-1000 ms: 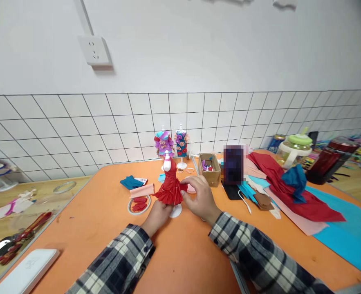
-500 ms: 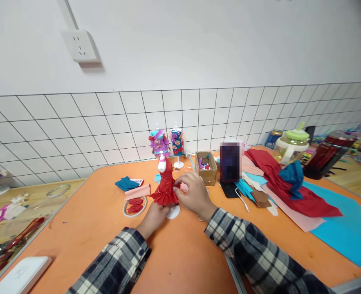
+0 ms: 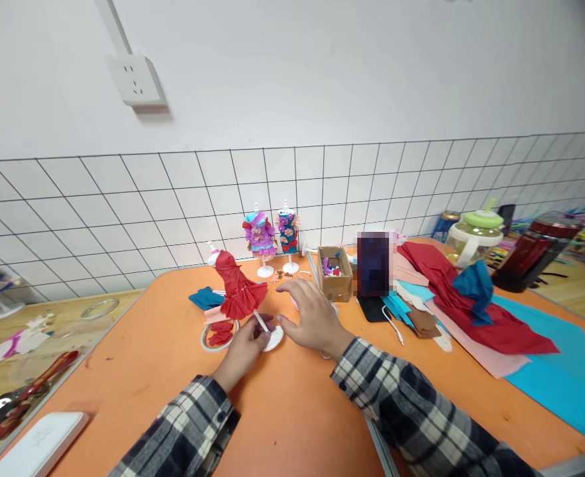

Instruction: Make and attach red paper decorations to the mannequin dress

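Note:
My left hand (image 3: pixel 246 344) is closed around the thin white post of a miniature dress form (image 3: pixel 213 254). The form leans to the left, its round white base (image 3: pixel 273 338) tipped beside my fingers. It wears a red crepe-paper dress (image 3: pixel 237 288) with a ruffled skirt. To the right, my right hand (image 3: pixel 312 315) is open, thumb and fingers apart, with nothing between them. Behind stand two more small forms, one in a purple ruffled outfit (image 3: pixel 261 236), the other in a dark blue flowered dress (image 3: pixel 288 233).
A small cardboard box (image 3: pixel 336 289) holds paper scraps. Beside it stands a phone (image 3: pixel 373 265). Red paper (image 3: pixel 451 298) and blue sheets (image 3: pixel 560 377) spread rightward, near a green-lidded jug (image 3: pixel 476 235) and a dark red bottle (image 3: pixel 535 252). Left lies a tape roll (image 3: pixel 207 343).
The dress form has tilted from upright to the left, and its skirt has swung clear of my right hand. My right hand's fingers have spread apart and released the skirt.

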### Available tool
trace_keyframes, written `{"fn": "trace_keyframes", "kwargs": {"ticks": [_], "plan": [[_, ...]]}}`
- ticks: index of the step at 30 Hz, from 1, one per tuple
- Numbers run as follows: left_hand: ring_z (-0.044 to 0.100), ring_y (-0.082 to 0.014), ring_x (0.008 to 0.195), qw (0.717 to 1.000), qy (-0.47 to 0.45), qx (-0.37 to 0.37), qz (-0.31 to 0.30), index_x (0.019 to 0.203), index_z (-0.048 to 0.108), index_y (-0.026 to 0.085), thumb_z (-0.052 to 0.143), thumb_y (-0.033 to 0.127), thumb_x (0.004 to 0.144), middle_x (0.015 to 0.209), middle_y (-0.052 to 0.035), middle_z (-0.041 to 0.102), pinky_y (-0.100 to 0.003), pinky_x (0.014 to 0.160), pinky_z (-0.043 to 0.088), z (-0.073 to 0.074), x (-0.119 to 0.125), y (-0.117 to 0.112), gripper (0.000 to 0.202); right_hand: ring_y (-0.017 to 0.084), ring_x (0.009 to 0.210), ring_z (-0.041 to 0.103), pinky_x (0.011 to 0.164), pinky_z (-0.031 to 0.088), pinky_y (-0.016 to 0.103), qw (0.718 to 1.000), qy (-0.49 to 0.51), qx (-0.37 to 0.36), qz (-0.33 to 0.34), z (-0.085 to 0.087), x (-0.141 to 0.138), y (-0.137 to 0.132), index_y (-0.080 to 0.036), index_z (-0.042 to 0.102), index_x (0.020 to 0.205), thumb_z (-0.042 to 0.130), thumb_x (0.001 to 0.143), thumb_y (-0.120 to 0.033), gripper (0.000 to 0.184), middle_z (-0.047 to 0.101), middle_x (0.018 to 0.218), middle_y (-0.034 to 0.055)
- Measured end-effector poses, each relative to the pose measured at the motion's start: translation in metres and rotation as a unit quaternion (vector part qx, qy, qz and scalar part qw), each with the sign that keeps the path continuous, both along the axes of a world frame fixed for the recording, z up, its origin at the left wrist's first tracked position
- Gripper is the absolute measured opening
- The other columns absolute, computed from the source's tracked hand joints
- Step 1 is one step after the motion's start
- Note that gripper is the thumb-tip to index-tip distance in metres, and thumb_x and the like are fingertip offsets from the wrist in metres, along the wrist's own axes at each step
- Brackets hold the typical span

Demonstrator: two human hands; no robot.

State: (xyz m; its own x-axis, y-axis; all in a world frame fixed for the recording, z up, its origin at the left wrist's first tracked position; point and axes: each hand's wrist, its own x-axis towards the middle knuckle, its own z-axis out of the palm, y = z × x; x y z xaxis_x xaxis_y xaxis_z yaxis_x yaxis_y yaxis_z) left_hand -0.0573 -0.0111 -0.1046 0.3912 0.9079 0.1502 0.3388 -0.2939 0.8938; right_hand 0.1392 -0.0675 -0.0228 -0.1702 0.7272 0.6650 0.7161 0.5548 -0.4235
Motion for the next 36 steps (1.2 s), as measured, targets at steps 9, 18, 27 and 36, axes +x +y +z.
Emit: {"fn": "trace_keyframes", "kwargs": {"ticks": [9, 18, 27, 36], "plan": [[0.060, -0.0241, 0.078, 0.997, 0.036, 0.067, 0.009, 0.075, 0.057, 0.018, 0.050, 0.016, 0.067, 0.077, -0.0051, 0.065, -0.037, 0.073, 0.051, -0.008, 0.017, 0.006, 0.011, 0.025, 0.098, 0.052, 0.088, 0.044, 0.040, 1.000, -0.014, 0.017, 0.001, -0.002, -0.003, -0.004, -0.019, 0.057, 0.105, 0.065, 0.076, -0.027, 0.031, 0.060, 0.103, 0.0081], [0.059, -0.0287, 0.096, 0.984, 0.101, 0.145, -0.009, 0.080, 0.063, 0.018, 0.052, 0.012, 0.073, 0.088, -0.0098, 0.067, -0.044, 0.091, 0.047, -0.004, 0.015, 0.002, 0.015, 0.024, 0.090, 0.054, 0.087, 0.040, 0.039, 0.997, -0.019, 0.014, -0.070, -0.011, -0.016, -0.008, -0.019, 0.063, 0.091, 0.060, 0.085, -0.034, 0.017, 0.062, 0.087, 0.0070], [0.064, -0.0274, 0.082, 0.974, 0.174, 0.141, 0.016, 0.081, 0.064, 0.019, 0.059, 0.017, 0.070, 0.076, -0.0079, 0.067, -0.038, 0.079, 0.051, 0.018, 0.005, -0.012, 0.012, 0.023, 0.087, 0.054, 0.083, 0.038, 0.038, 0.991, -0.055, 0.006, -0.123, -0.008, -0.022, -0.009, -0.021, 0.064, 0.085, 0.059, 0.086, -0.029, 0.009, 0.063, 0.084, 0.0059], [0.047, -0.0344, 0.131, 0.963, 0.211, 0.160, 0.055, 0.142, 0.044, 0.022, 0.074, 0.044, 0.066, 0.146, -0.0124, 0.048, -0.042, 0.106, 0.039, 0.144, -0.049, -0.020, 0.084, 0.017, 0.076, 0.057, 0.064, 0.036, 0.029, 0.995, 0.025, -0.045, -0.080, -0.001, -0.021, -0.013, -0.022, 0.062, 0.081, 0.059, 0.081, -0.019, 0.004, 0.064, 0.078, 0.0014]]}}
